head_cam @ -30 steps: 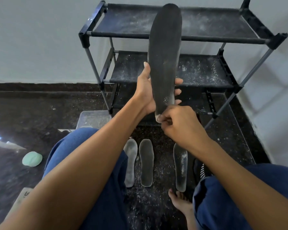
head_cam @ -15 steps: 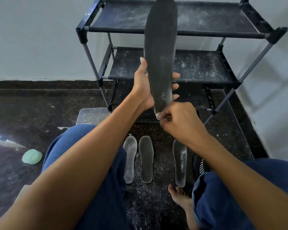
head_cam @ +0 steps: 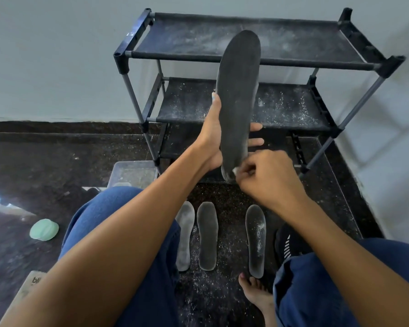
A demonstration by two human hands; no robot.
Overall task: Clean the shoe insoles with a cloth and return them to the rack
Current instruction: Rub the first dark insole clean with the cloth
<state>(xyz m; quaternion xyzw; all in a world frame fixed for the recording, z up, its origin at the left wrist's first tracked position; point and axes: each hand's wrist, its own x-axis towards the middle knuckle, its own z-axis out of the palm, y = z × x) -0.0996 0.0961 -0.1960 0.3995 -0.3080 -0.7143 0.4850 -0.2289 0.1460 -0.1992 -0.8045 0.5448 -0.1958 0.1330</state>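
Before the rack (head_cam: 257,60), the left hand (head_cam: 210,140) grips a dark insole (head_cam: 236,102) upright, and the right hand (head_cam: 267,178) pinches a scrap of white cloth (head_cam: 235,171) against its heel. Three dusty insoles (head_cam: 207,236) lie on the floor (head_cam: 45,166) below. Both shelves hold none, so I judge the cleaning barely begun.

The held insole (head_cam: 237,95) is charcoal black, dusted white near its lower end. The shoe rack (head_cam: 373,66) is black with grey poles, its shelves speckled white. Three insoles on the floor (head_cam: 207,236) are dull grey, smeared with pale powder. The floor (head_cam: 45,161) is dark brown-black, flecked. Trousers (head_cam: 151,267) are deep blue. At near left lies a mint-green cloth (head_cam: 44,229). The wall (head_cam: 57,55) is pale grey-blue.
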